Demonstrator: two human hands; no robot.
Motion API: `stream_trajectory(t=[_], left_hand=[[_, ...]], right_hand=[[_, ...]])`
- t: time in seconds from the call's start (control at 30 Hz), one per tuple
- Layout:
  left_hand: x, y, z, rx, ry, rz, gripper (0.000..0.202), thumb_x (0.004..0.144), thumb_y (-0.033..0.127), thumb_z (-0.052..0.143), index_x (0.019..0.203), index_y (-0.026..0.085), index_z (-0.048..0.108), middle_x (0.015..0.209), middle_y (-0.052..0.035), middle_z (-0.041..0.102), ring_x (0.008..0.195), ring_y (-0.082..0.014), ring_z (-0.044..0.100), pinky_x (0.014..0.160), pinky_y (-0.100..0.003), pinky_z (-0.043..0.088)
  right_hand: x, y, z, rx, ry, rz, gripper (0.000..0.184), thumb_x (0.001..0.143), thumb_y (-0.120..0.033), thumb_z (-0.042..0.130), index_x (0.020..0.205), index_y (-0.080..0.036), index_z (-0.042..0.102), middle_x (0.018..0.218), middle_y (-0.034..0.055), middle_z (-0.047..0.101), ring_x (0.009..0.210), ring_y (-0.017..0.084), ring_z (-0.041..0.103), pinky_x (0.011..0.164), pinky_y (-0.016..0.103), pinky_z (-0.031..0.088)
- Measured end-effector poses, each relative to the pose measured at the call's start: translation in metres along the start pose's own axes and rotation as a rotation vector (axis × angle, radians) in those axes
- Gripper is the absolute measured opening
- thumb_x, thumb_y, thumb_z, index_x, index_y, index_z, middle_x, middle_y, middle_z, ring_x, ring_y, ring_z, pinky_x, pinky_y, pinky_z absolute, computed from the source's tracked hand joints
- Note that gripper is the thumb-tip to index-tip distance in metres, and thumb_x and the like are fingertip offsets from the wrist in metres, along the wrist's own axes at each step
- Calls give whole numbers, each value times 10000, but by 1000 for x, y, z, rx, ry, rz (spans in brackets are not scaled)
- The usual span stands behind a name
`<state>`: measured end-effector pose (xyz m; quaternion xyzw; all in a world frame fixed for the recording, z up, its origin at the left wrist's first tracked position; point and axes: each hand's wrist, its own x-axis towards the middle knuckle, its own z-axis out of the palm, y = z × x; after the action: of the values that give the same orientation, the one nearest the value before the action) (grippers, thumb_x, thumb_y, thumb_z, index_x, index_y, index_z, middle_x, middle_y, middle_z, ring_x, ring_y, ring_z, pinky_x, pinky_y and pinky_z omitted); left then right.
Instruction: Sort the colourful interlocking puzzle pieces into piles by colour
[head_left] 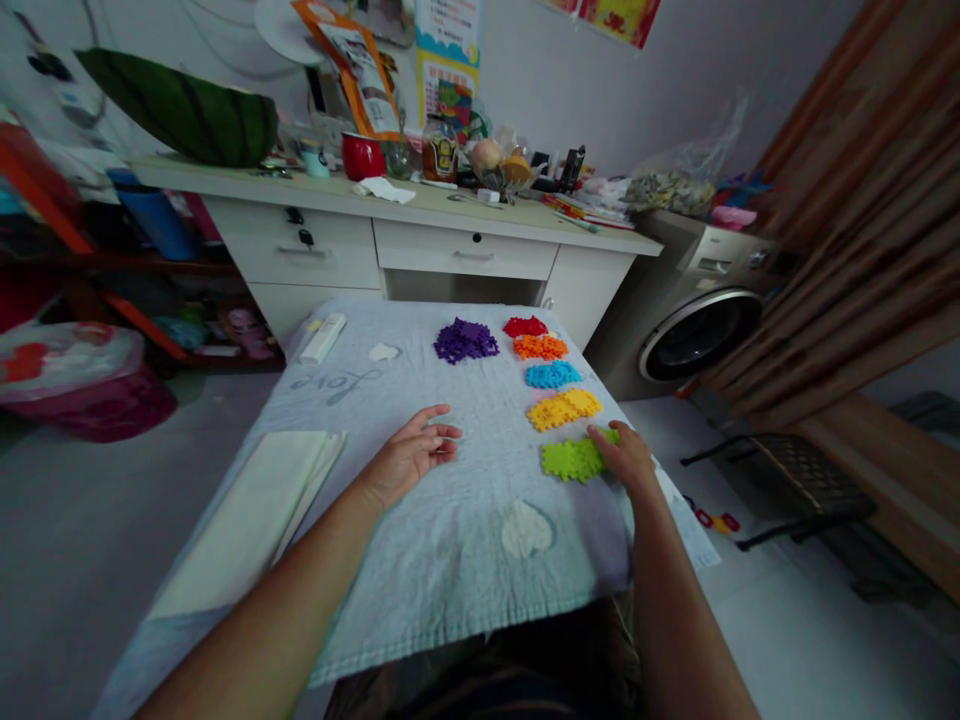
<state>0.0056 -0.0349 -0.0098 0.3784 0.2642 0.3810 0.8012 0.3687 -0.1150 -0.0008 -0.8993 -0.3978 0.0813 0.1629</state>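
My left hand (411,456) hovers over the middle of the cloth, palm turned inward, fingers apart and holding nothing. At the right edge of the table, my right hand (628,456) has its thumb and fingers closed around the right end of a flat green group of small notched plastic pieces (571,460). Beyond it, similar pieces lie in a column: yellow (564,409), blue (553,374), orange (540,346) and red (525,326). A looser, taller heap of purple pieces (465,340) sits left of the column.
A pale blue cloth (450,560) covers the table. Folded cream fabric (247,520) lies left, with a white box-like object (324,338) behind it. A white desk (465,245) stands beyond, a washing machine (682,300) at right, a pink bin (90,400) at left.
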Motion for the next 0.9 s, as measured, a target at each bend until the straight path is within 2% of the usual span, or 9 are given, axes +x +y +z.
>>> stream_trajectory(t=[0.17, 0.3, 0.43, 0.57, 0.7, 0.8, 0.9], left_hand=[[-3, 2, 4, 33, -3, 1, 603, 732, 167, 706, 1288, 200, 478, 1017, -67, 667, 820, -141, 626, 830, -318, 473], [-6, 2, 10, 156, -15, 32, 636, 722, 251, 768, 1290, 221, 482, 1030, -63, 652, 875, -157, 615, 847, -330, 463], [-6, -6, 12, 419, -27, 116, 699, 654, 312, 834, 1272, 235, 516, 1127, -93, 616, 1053, -222, 577, 901, -367, 460], [-6, -19, 17, 812, -72, 241, 781, 623, 393, 853, 1307, 246, 507, 1274, -131, 556, 1193, -288, 521, 971, -440, 449], [-7, -29, 23, 1255, -175, 423, 971, 553, 504, 863, 1390, 243, 445, 1408, -140, 468, 1324, -352, 411, 1107, -544, 335], [-6, -36, 24, 1408, -206, 476, 1167, 496, 492, 887, 1478, 237, 311, 1478, -161, 402, 1365, -374, 369, 1125, -561, 313], [-4, -42, 23, 1439, -155, 499, 1266, 497, 429, 894, 1521, 210, 182, 1493, -199, 382, 1357, -380, 394, 1107, -558, 345]], right_hand=[[-23, -27, 8, 109, 68, -30, 643, 848, -581, 518, 1340, -168, 539, 1369, 199, 522, 1226, 390, 503, 976, 536, 394], [-44, -49, 19, 220, 160, -68, 618, 848, -542, 525, 1332, -158, 524, 1360, 189, 517, 1218, 373, 497, 981, 526, 384], [-58, -58, 28, 318, 214, -105, 595, 856, -515, 508, 1320, -142, 516, 1332, 193, 528, 1224, 354, 483, 1006, 516, 357], [-65, -62, 38, 426, 222, -158, 556, 856, -526, 481, 1261, -150, 541, 1288, 181, 544, 1221, 335, 474, 1024, 511, 342], [-78, -74, 50, 519, 246, -245, 540, 863, -513, 468, 1236, -129, 539, 1258, 189, 539, 1221, 315, 468, 1022, 490, 362], [-93, -93, 58, 562, 233, -295, 536, 886, -501, 453, 1266, -128, 504, 1265, 187, 522, 1235, 310, 454, 1032, 501, 357], [-107, -119, 65, 629, 184, -358, 506, 901, -479, 451, 1286, -152, 480, 1284, 166, 508, 1243, 294, 449, 1061, 504, 339]])
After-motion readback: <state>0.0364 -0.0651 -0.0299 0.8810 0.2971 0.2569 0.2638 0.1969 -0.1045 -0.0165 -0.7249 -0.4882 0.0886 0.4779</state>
